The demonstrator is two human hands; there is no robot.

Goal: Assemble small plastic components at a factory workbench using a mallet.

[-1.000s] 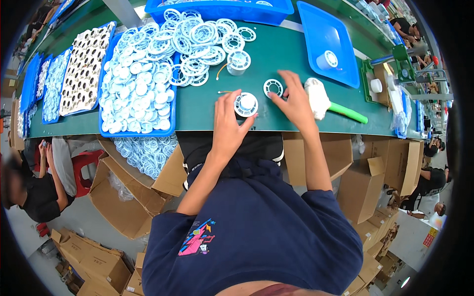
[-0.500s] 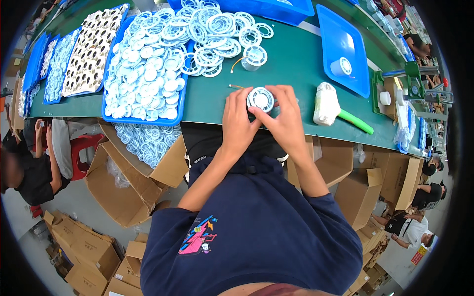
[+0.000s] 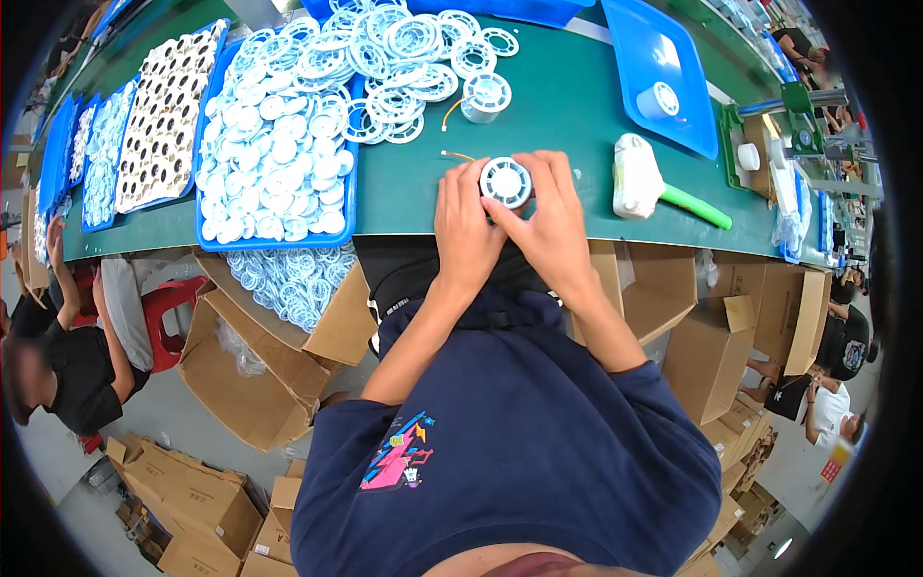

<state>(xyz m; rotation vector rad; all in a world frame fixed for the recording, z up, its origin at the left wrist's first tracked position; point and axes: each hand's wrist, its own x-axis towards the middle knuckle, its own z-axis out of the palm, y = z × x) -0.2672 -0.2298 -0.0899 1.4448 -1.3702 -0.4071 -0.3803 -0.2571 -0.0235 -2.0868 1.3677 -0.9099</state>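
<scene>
Between my hands, near the table's front edge, is a white spool-shaped part (image 3: pixel 506 180) with a slotted round top. My left hand (image 3: pixel 465 223) is closed around its left side. My right hand (image 3: pixel 553 216) grips the other side, thumb across the front rim. A thin wire (image 3: pixel 459 156) with a small white connector sticks out past my left fingertips. Farther back stands a similar spool-shaped part (image 3: pixel 486 98) with an orange wire. To the right of my hands lies a mallet (image 3: pixel 636 178) with a white-wrapped head and a green handle.
At left, a blue tray (image 3: pixel 351 207) is heaped with white round caps, and pale slotted rings (image 3: pixel 413 38) pile up behind. A moulded tray (image 3: pixel 171 115) stands farther left. Another blue tray (image 3: pixel 697 125) at right holds one spool-shaped part. Cardboard boxes (image 3: pixel 240 385) stand below the table.
The view has shifted slightly. Both hands stay around the spool-shaped part, with little visible change in their grip. At left, a co-worker's arm has reached up toward the table.
</scene>
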